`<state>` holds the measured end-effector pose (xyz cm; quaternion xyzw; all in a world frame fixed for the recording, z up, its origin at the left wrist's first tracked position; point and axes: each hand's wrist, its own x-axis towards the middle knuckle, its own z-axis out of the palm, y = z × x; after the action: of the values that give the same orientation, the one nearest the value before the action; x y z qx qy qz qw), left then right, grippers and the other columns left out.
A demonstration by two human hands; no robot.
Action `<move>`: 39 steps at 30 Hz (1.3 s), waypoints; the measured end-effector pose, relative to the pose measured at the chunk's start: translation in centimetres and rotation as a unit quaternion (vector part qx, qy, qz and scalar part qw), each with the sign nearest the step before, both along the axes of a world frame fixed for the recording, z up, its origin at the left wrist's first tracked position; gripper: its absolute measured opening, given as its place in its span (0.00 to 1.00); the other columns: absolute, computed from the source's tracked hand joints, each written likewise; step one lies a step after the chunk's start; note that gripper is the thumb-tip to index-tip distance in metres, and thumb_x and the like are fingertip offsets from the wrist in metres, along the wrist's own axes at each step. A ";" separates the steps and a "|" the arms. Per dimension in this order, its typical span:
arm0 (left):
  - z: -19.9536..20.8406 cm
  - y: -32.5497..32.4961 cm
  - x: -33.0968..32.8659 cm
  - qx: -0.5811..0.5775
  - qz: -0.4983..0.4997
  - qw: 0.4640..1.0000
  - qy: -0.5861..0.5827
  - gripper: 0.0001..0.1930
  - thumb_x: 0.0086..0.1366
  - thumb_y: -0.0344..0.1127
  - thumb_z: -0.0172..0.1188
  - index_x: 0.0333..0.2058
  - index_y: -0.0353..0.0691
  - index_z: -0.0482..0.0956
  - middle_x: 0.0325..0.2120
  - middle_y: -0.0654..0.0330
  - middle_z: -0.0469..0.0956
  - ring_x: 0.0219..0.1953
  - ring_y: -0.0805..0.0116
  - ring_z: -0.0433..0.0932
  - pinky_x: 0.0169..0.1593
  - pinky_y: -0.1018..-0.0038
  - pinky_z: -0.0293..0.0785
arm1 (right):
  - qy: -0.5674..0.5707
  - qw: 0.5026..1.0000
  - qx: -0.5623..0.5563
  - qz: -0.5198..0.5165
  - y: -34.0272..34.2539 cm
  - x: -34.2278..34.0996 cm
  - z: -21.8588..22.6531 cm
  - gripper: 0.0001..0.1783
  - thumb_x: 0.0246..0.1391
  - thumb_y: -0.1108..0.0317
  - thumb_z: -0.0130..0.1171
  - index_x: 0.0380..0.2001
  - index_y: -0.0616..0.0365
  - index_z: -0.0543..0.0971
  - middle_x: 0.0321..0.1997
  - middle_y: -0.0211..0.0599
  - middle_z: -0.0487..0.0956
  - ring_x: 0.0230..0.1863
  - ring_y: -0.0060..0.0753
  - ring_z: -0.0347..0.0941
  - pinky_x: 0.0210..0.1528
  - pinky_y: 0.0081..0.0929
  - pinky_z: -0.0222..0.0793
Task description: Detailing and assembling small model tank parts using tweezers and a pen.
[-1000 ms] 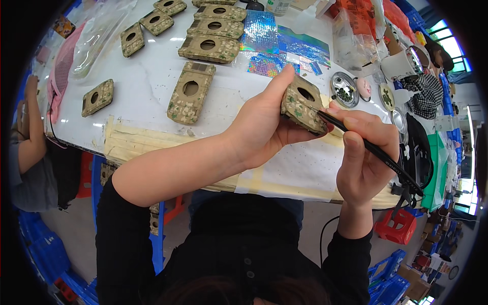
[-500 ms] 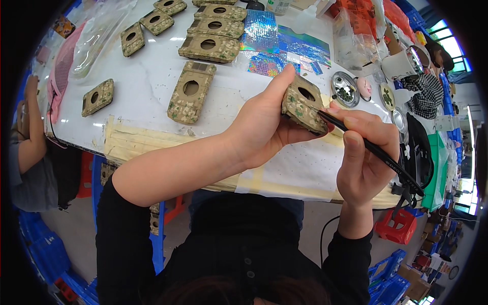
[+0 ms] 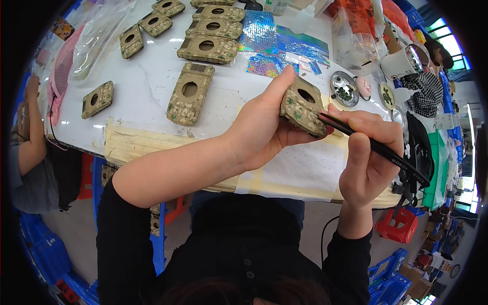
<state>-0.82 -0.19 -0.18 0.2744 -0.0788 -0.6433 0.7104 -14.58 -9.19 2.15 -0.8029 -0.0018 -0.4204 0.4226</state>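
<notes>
My left hand (image 3: 260,121) is closed round a camouflage-painted toy tank hull (image 3: 297,113), tilted above the table's front edge. A round hole shows in its top. In my right hand (image 3: 368,170) is a pair of black tweezers (image 3: 394,156), pinched between thumb and fingers. Their tips meet the hull's right side; whether they grip anything there is too small to tell. To the left of my left hand another tank hull (image 3: 186,105) lies on the white table. Right of the held hull stands a round metal dish (image 3: 337,81) with small dark green pieces.
More hulls lie in a row (image 3: 209,47) and in a group (image 3: 154,23) farther back; a single hull (image 3: 99,100) is at left. Shiny holographic sheets (image 3: 304,43) lie behind my hands. Masking tape (image 3: 152,144) covers the front edge. A person's arm (image 3: 33,122) shows far left.
My right hand and the tweezers have shifted slightly right and down. The tweezers' tips stay at the hull's side. My left hand keeps hold of the hull with hardly any movement.
</notes>
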 end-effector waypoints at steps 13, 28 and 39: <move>0.0 -0.1 0.0 0.025 0.004 1.000 -0.004 0.30 0.66 0.58 0.42 0.47 0.32 0.66 0.37 0.49 0.75 0.35 0.58 0.80 0.40 0.72 0.81 | 0.032 0.948 -0.099 -0.300 -1.3 -3.4 -1.1 0.06 0.58 0.72 0.48 0.33 0.64 0.73 0.27 0.37 0.70 0.32 0.27 0.63 0.37 0.22 0.57; -0.9 -0.5 0.2 0.062 0.002 0.997 -0.035 0.27 0.66 0.59 0.41 0.46 0.39 0.69 0.34 0.54 0.76 0.26 0.71 0.74 0.26 0.79 0.72 | 0.188 0.871 -0.272 -0.363 -2.3 -2.2 -2.0 0.09 0.40 0.72 0.67 0.28 0.55 0.79 0.21 0.33 0.70 0.31 0.37 0.67 0.32 0.30 0.64; -0.8 -0.3 0.0 0.065 -0.018 0.997 -0.030 0.26 0.66 0.59 0.40 0.45 0.39 0.69 0.33 0.54 0.76 0.24 0.72 0.72 0.23 0.80 0.66 | -0.027 0.960 -0.127 -0.250 -0.2 -2.2 0.5 0.06 0.48 0.78 0.60 0.31 0.65 0.76 0.27 0.38 0.73 0.31 0.31 0.69 0.42 0.28 0.70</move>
<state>-0.83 -0.51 -0.95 0.3375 -0.0632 -0.6510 0.6769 -16.78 -9.40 2.65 -0.8132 0.1340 -0.5305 0.1984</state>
